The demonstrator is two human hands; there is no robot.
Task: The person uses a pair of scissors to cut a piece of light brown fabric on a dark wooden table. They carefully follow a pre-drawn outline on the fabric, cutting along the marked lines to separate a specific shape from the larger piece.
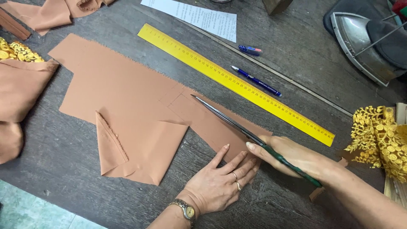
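A flat piece of tan fabric (123, 91) lies spread on the dark wooden table (55, 157), with a folded flap at its near edge. My right hand (292, 157) grips green-handled scissors (237, 123), whose long blades lie over the fabric's right part and point up-left. My left hand (220, 180) lies flat, fingers apart, pressing the fabric's near right edge just beside the scissors; it wears a watch and rings.
A long yellow ruler (237, 82) lies diagonally beyond the fabric, with a blue pen (256, 80) and a pen cap (249, 50) past it. A printed paper (199, 17), an iron (369, 40), yellow lace (379, 140) and more tan cloth (19, 97) ring the table.
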